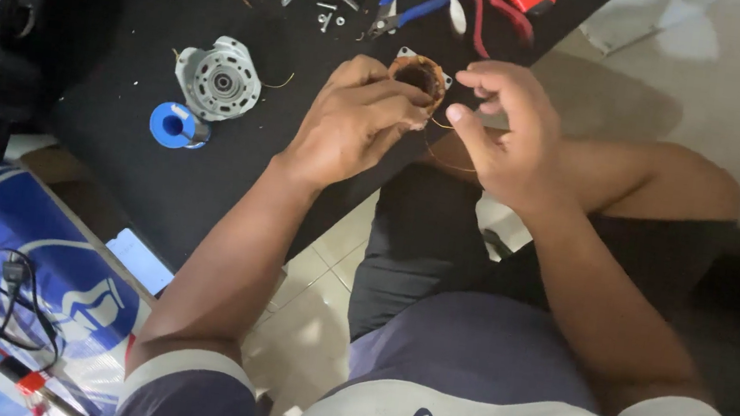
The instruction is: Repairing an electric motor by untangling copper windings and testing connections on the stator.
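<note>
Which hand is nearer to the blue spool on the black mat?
The left. The left hand grips the copper coil, right of the blue spool. The right hand is farther right, beyond the coil.

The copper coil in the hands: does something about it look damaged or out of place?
Yes. A thin loose wire hangs out of the copper coil between the left hand and the right hand. Small screws also lie scattered on the black mat.
</note>
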